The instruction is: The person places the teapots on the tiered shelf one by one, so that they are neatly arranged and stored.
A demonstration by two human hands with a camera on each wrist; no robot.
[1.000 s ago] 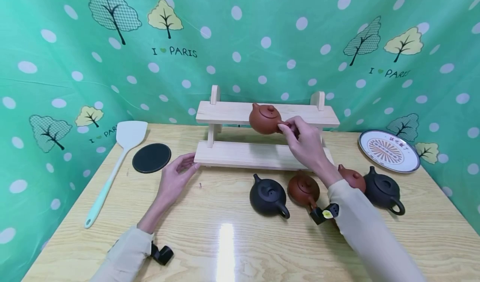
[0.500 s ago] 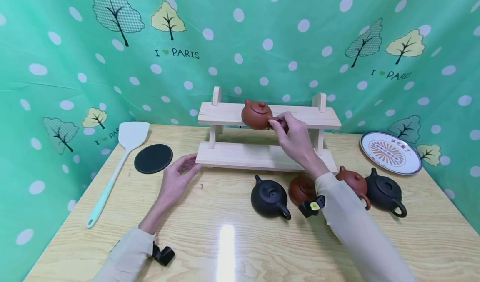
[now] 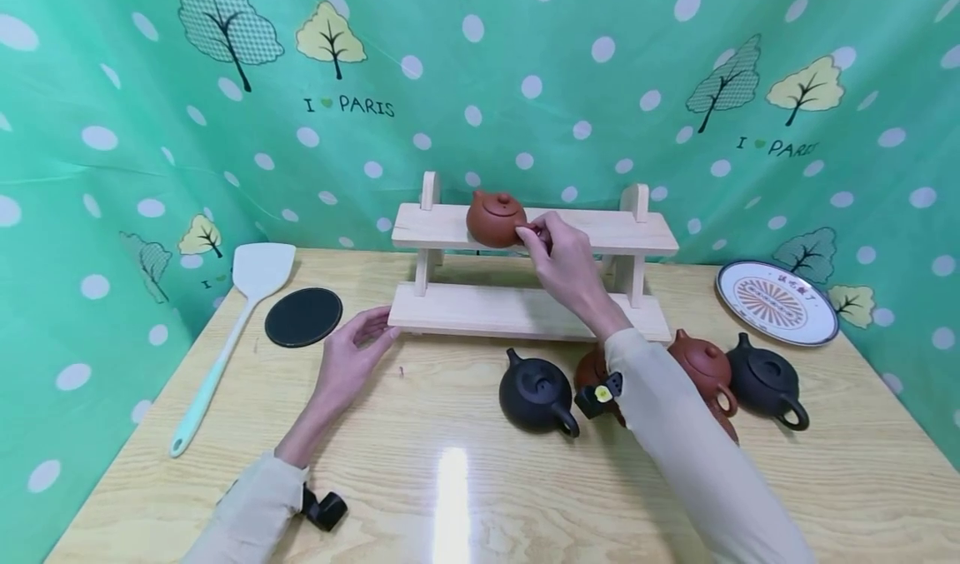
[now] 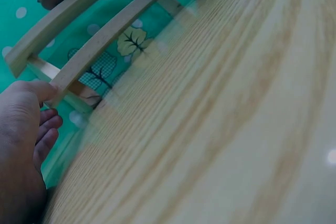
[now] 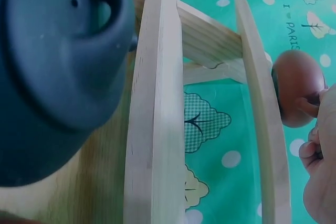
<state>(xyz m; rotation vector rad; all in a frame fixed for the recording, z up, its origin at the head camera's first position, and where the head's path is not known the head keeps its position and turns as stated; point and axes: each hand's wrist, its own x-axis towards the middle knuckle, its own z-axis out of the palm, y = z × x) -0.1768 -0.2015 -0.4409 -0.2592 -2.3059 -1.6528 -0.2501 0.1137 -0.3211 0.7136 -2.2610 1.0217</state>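
Observation:
A reddish-brown teapot (image 3: 495, 219) is at the upper board of the two-tier wooden shelf (image 3: 615, 229), left of its middle. My right hand (image 3: 566, 262) pinches its handle; in the right wrist view the teapot (image 5: 298, 88) is at the upper board, beside my right hand (image 5: 323, 156). My left hand (image 3: 351, 364) holds the lower board's left end, and the left wrist view shows the thumb of my left hand (image 4: 23, 135) on top of that end, fingers below. In front of the shelf stands a black teapot (image 3: 537, 395).
Under my right forearm another brown teapot (image 3: 591, 369) is partly hidden. Further right are a brown teapot (image 3: 701, 366), a black teapot (image 3: 765, 379) and a patterned plate (image 3: 778, 303). A black round coaster (image 3: 303, 316) and a pale spatula (image 3: 225, 356) lie at the left.
My right hand has moved left along the upper board with the brown teapot, which is now further left and slightly higher in view. My left hand stays at the lower board's end.

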